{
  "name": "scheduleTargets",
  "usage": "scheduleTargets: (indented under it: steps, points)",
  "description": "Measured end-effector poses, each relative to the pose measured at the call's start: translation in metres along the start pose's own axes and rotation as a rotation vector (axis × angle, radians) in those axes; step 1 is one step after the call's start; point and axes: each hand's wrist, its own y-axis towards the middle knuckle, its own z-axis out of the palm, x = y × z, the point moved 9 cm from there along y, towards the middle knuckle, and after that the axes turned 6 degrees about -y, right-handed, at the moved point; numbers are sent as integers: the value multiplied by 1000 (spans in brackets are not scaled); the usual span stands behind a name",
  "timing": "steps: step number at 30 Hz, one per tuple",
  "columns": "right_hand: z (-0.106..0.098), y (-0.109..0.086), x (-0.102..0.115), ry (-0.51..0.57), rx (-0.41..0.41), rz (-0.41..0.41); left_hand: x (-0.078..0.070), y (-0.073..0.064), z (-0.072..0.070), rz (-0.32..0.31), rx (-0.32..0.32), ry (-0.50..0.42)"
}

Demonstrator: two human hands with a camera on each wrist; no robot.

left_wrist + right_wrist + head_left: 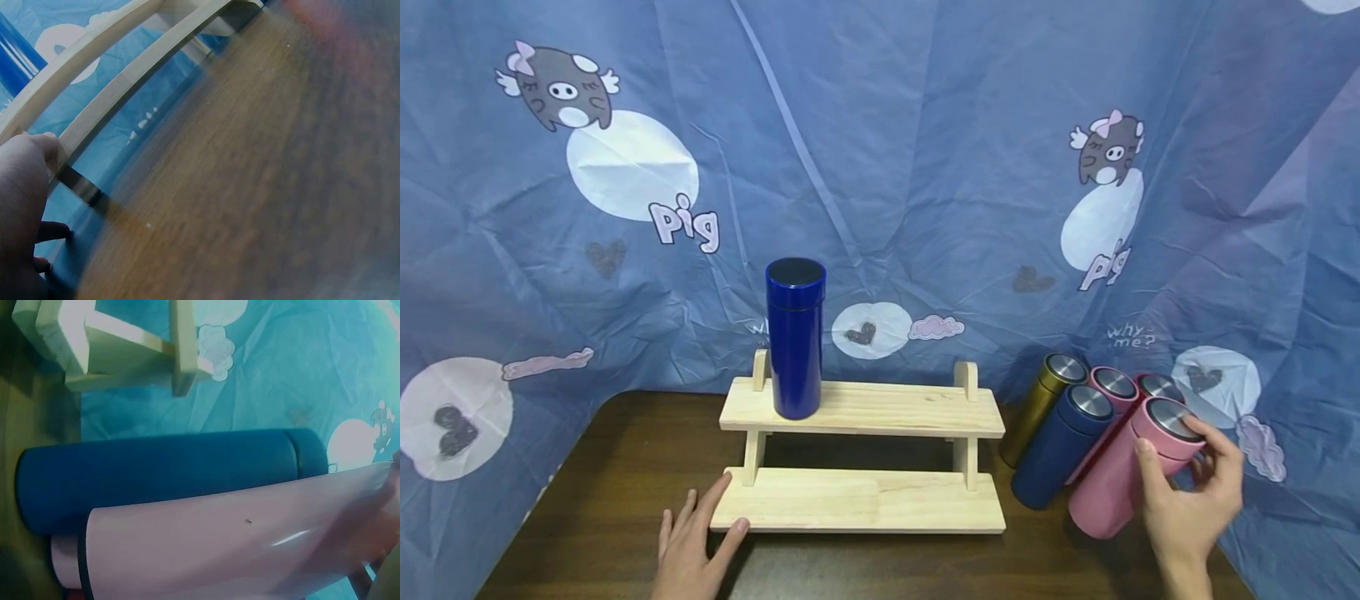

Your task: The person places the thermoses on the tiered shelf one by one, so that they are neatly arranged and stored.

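At the right of the head view, my right hand [1195, 508] grips a pink thermos [1112, 483] near its silver-topped lid, thumb on one side and fingers on the other. The thermos leans, its lid toward the right; its body fills the lower part of the right wrist view. Beside it is a dark blue thermos [1060, 454]. My left hand [688, 554] touches the left end of a two-tier wooden rack [865, 500], fingers spread, thumb at the lower shelf's front edge. On the upper shelf, toward the left, a shiny blue thermos [796, 358] stands upright.
Behind the pink and dark blue bottles are a gold thermos [1033, 412], another pink thermos [1114, 383] and a red thermos [1159, 387], partly hidden. Everything rests on a dark brown wooden table [617, 467]. A blue cloth [880, 167] with pig prints hangs behind.
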Motion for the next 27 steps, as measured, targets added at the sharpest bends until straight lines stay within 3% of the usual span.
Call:
scheduleTargets:
  steps: [8,20,27]
  points:
    - [5,-4,16,107,26,-23,2,1,2,-20,19,6]
    - [20,-20,33,105,121,-48,0,-1,0,36,-28,-5]
    - [28,-27,41,164,152,-61,0,0,0,28,-19,4]
